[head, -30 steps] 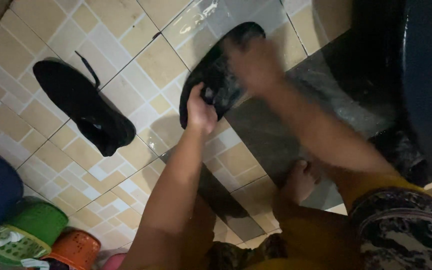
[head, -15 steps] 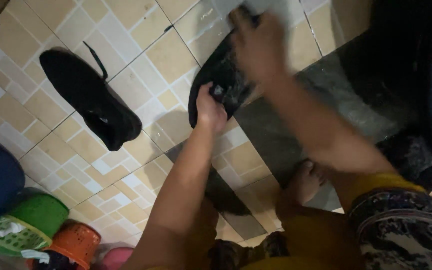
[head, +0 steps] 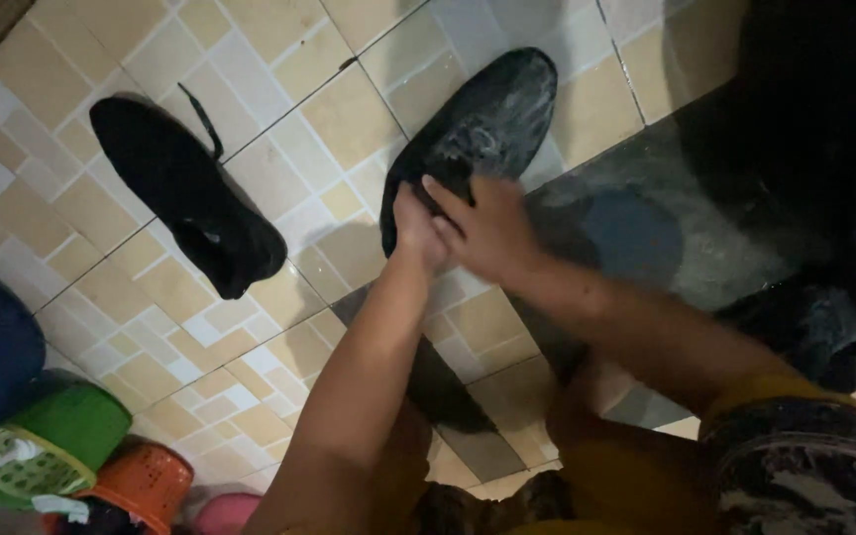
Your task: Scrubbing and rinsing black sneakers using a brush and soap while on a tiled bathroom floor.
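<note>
Looking down from head: left hand [head: 416, 230] gripping heel of soapy black shoe [head: 487, 124], toe pointing away up-right over tiled floor [head: 279, 178]; right hand [head: 482, 230] beside it, fingers [head: 445, 193] spread open on shoe. Second shoe [head: 185, 193] well left.

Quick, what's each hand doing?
Left hand: closed, holding the soapy shoe.
Right hand: open, resting on that shoe's heel end.

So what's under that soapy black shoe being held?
Beneath the soapy shoe lies tiled floor. Both hands, left and right, cover its heel end.
</note>
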